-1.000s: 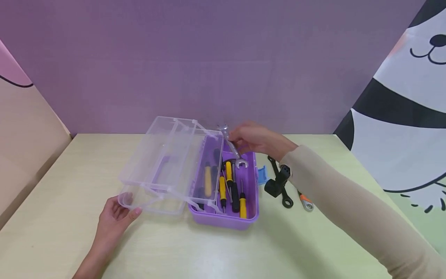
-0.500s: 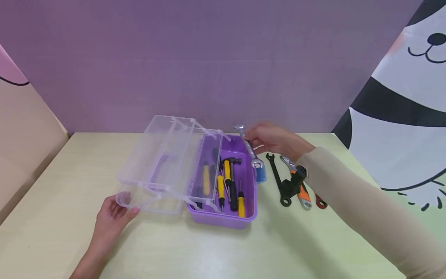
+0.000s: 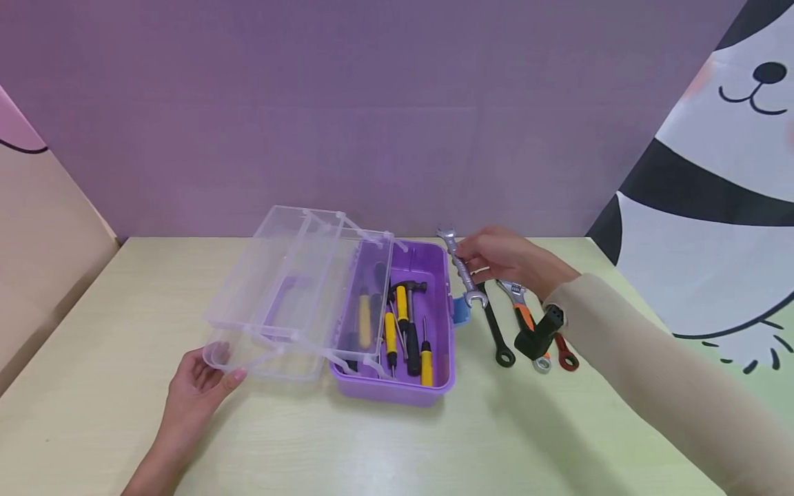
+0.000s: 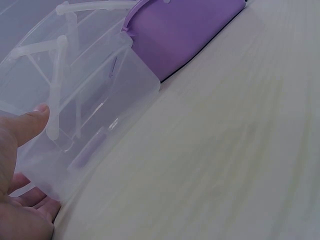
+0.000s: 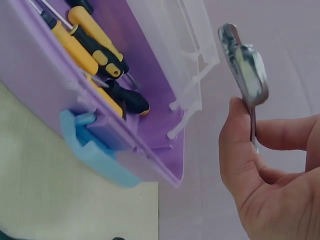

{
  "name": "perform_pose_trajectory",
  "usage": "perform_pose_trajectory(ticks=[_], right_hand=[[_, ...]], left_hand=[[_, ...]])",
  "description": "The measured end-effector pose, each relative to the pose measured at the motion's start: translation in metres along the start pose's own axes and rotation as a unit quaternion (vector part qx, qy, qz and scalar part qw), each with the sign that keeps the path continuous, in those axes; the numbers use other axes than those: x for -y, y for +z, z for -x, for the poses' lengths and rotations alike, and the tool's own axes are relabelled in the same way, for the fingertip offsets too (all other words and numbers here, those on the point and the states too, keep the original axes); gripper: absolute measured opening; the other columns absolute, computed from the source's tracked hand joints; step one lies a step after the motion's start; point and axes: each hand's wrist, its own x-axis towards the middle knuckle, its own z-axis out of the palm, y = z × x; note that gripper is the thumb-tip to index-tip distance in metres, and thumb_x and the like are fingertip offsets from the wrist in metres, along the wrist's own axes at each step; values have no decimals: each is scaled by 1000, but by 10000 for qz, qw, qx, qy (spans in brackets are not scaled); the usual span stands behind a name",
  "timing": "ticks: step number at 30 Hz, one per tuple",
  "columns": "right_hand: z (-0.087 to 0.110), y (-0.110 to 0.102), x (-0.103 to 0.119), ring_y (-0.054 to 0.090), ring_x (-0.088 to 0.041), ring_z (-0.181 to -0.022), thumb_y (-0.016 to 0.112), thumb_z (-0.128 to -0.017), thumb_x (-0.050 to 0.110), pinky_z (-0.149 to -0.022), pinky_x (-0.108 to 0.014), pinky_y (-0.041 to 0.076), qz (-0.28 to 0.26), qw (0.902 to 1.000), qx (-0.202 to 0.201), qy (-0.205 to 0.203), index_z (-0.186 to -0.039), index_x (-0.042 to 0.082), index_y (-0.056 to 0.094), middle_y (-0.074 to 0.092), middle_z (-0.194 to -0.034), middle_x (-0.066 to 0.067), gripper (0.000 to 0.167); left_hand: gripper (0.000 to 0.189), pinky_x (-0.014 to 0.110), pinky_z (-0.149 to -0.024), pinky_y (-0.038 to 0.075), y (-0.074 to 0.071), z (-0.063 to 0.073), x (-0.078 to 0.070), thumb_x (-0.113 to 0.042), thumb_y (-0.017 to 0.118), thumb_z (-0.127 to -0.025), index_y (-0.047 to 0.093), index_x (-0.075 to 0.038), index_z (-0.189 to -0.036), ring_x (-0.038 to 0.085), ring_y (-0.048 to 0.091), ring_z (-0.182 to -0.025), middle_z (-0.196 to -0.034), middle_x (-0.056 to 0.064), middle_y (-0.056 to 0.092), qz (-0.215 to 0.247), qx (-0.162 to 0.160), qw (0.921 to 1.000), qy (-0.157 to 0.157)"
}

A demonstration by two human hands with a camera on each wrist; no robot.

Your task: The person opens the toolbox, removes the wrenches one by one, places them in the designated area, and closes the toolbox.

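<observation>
My right hand (image 3: 511, 258) pinches a silver open-end wrench (image 3: 462, 270) near its middle, above the table just right of the purple toolbox (image 3: 393, 393). In the right wrist view the wrench (image 5: 250, 75) is seen nearly edge-on between thumb and fingers. My left hand (image 3: 197, 386) holds the near left corner of the clear plastic lid (image 3: 248, 303), which is folded open to the left. Its thumb (image 4: 35, 125) lies over the lid's edge, with the other fingers below. Inside the toolbox lie yellow-and-black screwdrivers (image 3: 390, 334) and a hammer (image 3: 413, 348), partly seen through the lid.
Right of the toolbox lie a black wrench (image 3: 494, 327), an adjustable wrench with an orange grip (image 3: 524, 317) and a red wrench (image 3: 567, 357), partly behind the right wrist camera (image 3: 536, 334). A blue latch (image 3: 460, 311) sticks out from the toolbox's right side.
My right hand has carried the silver wrench rightward, from over the toolbox to beyond its right side. The left hand stays at the lid's corner.
</observation>
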Motion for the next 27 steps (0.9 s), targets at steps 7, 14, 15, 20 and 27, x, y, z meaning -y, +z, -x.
perform_pose_trajectory(ticks=[7, 14, 15, 20, 27], right_hand=[[2, -7, -9, 60, -10, -73, 44, -99, 10, -74, -27, 56, -29, 10000, -44, 55, -105, -4, 51, 60, -78, 2, 17], [3, -13, -21, 60, -11, -75, 44, -99, 12, -73, -26, 56, -4, 9998, -63, 166, -110, -5, 51, 60, -79, 2, 21], [3, -14, -22, 60, -11, -75, 45, -99, 12, -73, -26, 56, -25, 9998, -73, 177, -110, -5, 51, 61, -79, 2, 21], [2, -17, -29, 59, -10, -75, 46, -98, 11, -72, -26, 56, -129, 9997, -106, 173, -110, -5, 52, 60, -80, 2, 20], [4, -25, -40, 57, -10, -76, 47, -98, 11, -73, -24, 54, -132, 9988, -241, 405, -110, -2, 52, 58, -82, 4, 19]], left_hand=[[70, -7, -86, 35, 0, 0, 0, -10, 64, -91, 18, 11, -139, 46, 23, -139, -151, 31, 22, -6, 12, 10000, 0], [72, -7, -87, 35, -1, 0, 0, -13, 64, -92, 17, 10, -140, 46, 23, -139, -151, 31, 21, -114, 56, 9999, -99], [72, -7, -87, 35, -2, 0, 0, -13, 64, -92, 16, 10, -141, 46, 23, -140, -152, 31, 21, -138, 56, 9998, -116], [73, -6, -88, 35, -4, 1, 0, -13, 64, -92, 16, 10, -141, 47, 22, -139, -152, 32, 19, -222, 42, 9997, -134], [70, -7, -85, 36, -1, 0, 2, -10, 64, -91, 17, 11, -139, 48, 23, -138, -150, 32, 22, -4, 56, 10000, 13]])
